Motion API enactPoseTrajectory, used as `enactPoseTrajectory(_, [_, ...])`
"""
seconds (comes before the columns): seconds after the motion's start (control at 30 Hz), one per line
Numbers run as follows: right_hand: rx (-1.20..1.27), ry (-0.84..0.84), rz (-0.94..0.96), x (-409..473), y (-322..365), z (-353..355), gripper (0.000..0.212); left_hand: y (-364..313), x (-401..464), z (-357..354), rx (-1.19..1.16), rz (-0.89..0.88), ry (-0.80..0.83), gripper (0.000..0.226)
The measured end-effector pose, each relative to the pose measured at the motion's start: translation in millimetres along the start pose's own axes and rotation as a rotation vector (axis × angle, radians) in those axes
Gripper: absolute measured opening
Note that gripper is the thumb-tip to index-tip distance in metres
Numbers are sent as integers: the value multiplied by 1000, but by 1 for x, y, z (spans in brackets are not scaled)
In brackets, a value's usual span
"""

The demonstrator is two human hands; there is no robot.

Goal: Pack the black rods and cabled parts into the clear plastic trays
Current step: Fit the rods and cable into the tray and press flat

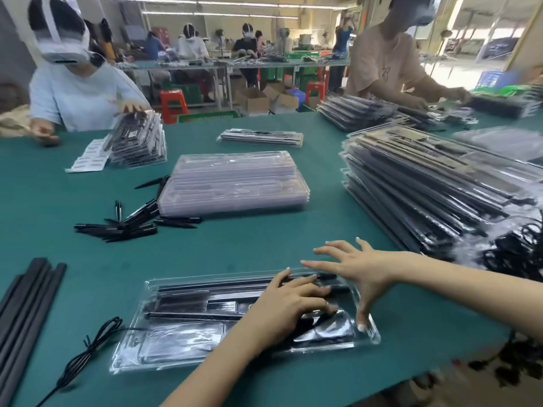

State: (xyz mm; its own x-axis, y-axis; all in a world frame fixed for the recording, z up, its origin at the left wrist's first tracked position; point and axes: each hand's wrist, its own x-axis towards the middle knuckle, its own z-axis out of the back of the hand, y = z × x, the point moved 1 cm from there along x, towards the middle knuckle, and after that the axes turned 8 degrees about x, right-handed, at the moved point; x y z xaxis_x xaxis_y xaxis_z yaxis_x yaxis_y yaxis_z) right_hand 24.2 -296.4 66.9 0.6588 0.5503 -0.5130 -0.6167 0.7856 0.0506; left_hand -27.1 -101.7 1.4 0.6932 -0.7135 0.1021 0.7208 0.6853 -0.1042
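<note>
A clear plastic tray (176,345) lies on the green table in front of me, holding black rods and dark parts in its slots. My left hand (289,304) rests flat on the tray's right half, fingers pressing down on the black parts. My right hand (357,267) hovers with spread fingers over the tray's right end, its thumb down at the tray's right edge. A black cable (88,348) lies loose to the left of the tray. Long black rods (26,295) lie at the far left.
A stack of empty clear trays (235,183) stands mid-table, with short black pen-like parts (129,224) beside it. A tall pile of packed trays (435,183) sits at the right, with a heap of bagged cables (517,248) beyond it. Other people work across the table.
</note>
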Motion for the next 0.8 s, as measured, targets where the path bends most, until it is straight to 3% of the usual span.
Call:
enactPoseTrajectory(0.3, [188,3,9,1,-5,0,123,-5,-5,10,-93,6,-32,39])
enactPoseTrajectory(0.57, [166,43,30,2,-6,0,125,-6,-5,13,-118,11,-15,38])
enactPoseTrajectory(0.8, [134,-80,-30,2,6,-12,143,-15,-4,19,-101,6,-22,38])
